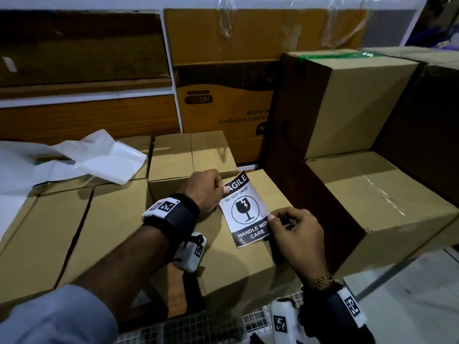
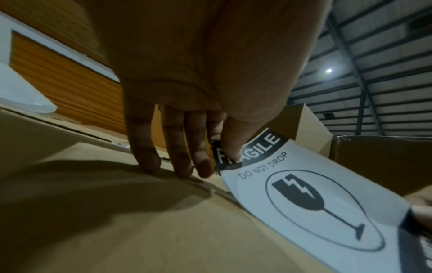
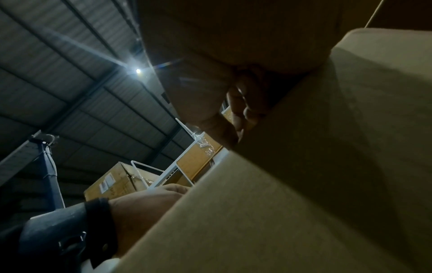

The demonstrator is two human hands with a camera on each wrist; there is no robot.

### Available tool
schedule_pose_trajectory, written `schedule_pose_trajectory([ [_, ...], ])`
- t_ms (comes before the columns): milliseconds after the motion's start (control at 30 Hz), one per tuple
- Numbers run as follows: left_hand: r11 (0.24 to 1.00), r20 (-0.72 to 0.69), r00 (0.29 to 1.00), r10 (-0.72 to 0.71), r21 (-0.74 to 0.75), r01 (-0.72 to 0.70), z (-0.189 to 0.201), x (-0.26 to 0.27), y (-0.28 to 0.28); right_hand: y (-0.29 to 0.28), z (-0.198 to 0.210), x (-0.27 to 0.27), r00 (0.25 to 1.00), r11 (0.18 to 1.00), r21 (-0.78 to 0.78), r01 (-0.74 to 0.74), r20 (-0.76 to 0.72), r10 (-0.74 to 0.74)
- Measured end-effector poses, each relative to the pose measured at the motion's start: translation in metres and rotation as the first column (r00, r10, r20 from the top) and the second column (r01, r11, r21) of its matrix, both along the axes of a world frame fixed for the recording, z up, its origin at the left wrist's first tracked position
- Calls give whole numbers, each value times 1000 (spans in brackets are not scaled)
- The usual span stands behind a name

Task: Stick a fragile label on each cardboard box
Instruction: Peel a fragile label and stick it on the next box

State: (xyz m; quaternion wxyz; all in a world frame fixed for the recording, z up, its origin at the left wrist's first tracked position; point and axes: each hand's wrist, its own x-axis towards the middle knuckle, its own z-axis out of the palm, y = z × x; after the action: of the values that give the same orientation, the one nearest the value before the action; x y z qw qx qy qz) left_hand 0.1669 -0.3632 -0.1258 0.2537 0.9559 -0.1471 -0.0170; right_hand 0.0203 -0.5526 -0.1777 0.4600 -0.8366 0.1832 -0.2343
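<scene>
- Big brown cardboard boxes stacked at right (image 1: pixel 352 95), one w/ green tape on top; another below w/ clear tape.
- Printed tan carton (image 1: pixel 223 78) upright at back, text upside down.
- Plain brown cardboard box (image 1: pixel 238 264) front & centre, top closed; more boxes of the same kind to its left & behind.
- White crumpled plastic sheet (image 1: pixel 104 157) on the boxes at far left.
- Black-and-white rectangular fragile label (image 1: pixel 244 209), broken-glass symbol, "DO NOT DROP / HANDLE WITH CARE": over the centre box top, tilted, lower edge near the cardboard.
- Left hand (image 1: pixel 202 189): thumb & forefinger pinch label's top-left corner; other fingers (image 2: pixel 145 147) straight, tips on box.
- Right hand (image 1: pixel 295 234): pinches label's right edge w/ thumb & forefinger; rest curled.
</scene>
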Motion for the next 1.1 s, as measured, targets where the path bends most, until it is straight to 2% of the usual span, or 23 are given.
schedule_pose_trajectory([
  [233,999,-65,998,-2,-37,-1,0,2,0,-4,1,2,997,999,-1,-53,-59,53],
  [467,1000,-25,1000,8,9,-7,0,5,-2,-9,2,1,993,994,0,-106,-54,105],
  [667,1000,-14,1000,10,-25,-10,0,2,-3,-13,0,4,988,987,97,-129,-72,136],
  [800,1000,-27,999,25,2,-25,-1,3,-1,-11,0,4,990,994,12,-111,-83,112],
  [1100,997,-57,997,55,59,-52,0,1,-6,-7,3,5,986,994,-66,-89,-149,78],
])
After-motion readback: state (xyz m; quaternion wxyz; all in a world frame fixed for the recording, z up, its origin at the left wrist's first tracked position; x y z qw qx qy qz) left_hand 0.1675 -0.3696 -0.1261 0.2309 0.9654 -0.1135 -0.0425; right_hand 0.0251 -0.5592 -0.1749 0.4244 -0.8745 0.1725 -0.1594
